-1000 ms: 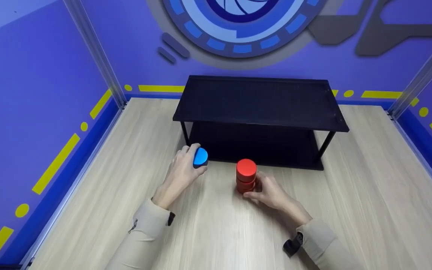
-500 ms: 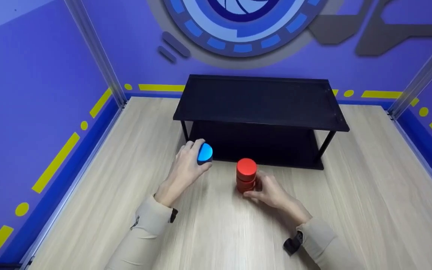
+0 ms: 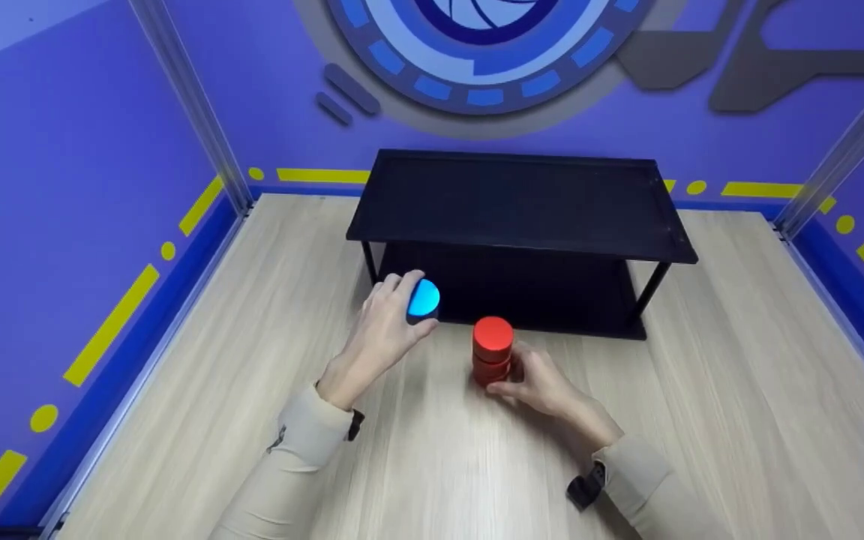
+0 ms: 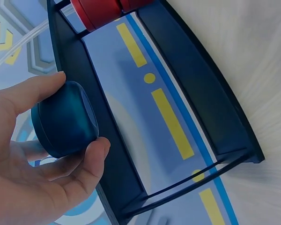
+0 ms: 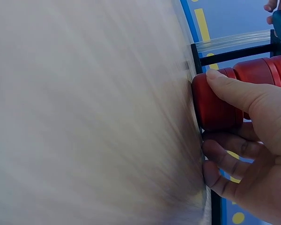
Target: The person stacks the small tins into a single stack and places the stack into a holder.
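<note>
My left hand (image 3: 379,322) pinches a short blue round tin (image 4: 65,122) between thumb and fingers. In the head view it is raised above the table, left of the red stack and in front of the shelf. Smooth red round tins stand upright in a stack, the top tin (image 3: 493,335) flat on the lower tin (image 5: 218,103). Low on the right side of this stack, my right hand (image 3: 544,382) holds the bottom tin, thumb at the front. Its other fingers are partly hidden behind the tins in the head view.
Behind the hands stands a black two-tier shelf (image 3: 514,202) on thin posts. The wooden table (image 3: 252,300) lies beneath everything. Blue printed panels (image 3: 79,187) wall in the back and both sides, with metal corner posts (image 3: 184,97).
My left hand has carried the blue tin to the right and slightly up, closer to the red stack. The right hand and the red tins have stayed in place.
</note>
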